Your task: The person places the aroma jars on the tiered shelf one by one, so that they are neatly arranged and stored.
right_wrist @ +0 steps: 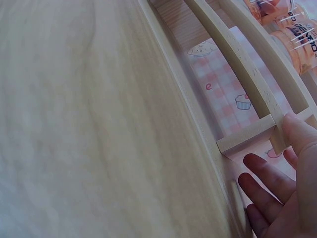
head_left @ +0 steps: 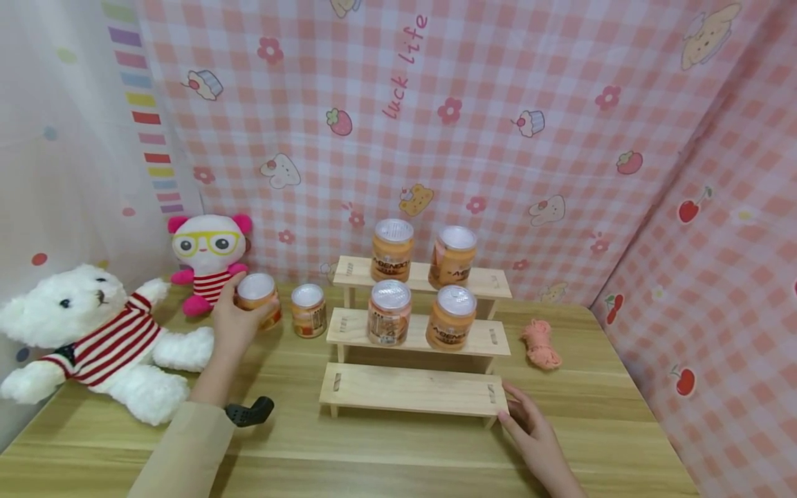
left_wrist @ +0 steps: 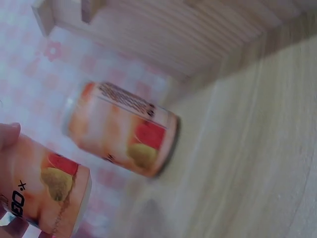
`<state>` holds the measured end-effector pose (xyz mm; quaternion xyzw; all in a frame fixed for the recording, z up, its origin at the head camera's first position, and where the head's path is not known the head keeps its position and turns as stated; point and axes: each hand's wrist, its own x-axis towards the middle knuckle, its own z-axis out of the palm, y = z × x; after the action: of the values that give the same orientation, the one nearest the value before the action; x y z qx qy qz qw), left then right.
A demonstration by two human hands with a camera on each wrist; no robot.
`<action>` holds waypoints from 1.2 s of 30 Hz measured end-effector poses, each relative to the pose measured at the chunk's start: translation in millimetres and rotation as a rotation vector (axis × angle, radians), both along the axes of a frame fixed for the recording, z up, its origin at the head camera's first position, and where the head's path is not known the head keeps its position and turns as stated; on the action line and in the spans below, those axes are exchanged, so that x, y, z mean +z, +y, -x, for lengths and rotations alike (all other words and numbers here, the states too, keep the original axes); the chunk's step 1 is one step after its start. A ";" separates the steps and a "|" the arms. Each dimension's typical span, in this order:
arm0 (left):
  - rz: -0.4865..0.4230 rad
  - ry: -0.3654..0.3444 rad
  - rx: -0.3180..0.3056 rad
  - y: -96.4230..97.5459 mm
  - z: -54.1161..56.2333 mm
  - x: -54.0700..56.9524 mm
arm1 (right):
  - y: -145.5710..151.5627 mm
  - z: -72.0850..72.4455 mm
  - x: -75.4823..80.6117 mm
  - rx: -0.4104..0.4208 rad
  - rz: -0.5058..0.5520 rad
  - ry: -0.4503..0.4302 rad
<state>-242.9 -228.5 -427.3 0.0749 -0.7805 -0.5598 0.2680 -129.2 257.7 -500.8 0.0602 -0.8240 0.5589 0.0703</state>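
Right hand (head_left: 529, 425) lies flat, fingers straight, touching the wooden step shelf (head_left: 407, 389). My left hand (head_left: 233, 321) grips an orange jar (head_left: 258, 299), lid on, contents unseen; another jar (head_left: 308, 310) stands beside it.

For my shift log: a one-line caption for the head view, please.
Left hand grips an orange jar beside the wooden step shelf; right hand touches its bottom step.

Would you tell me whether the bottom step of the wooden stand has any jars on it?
Empty: the bottom step shows bare wood, and only the right hand touches its corner.
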 end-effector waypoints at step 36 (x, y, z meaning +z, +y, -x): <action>0.024 -0.021 -0.234 58.2 -86.6 47.1 | 0.8 1.7 -3.7 0.023 0.010 0.036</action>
<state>-156.3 -170.3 -380.1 -0.0141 -0.7933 -0.5771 0.1935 -130.8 258.6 -504.4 0.0795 -0.8191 0.5627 0.0787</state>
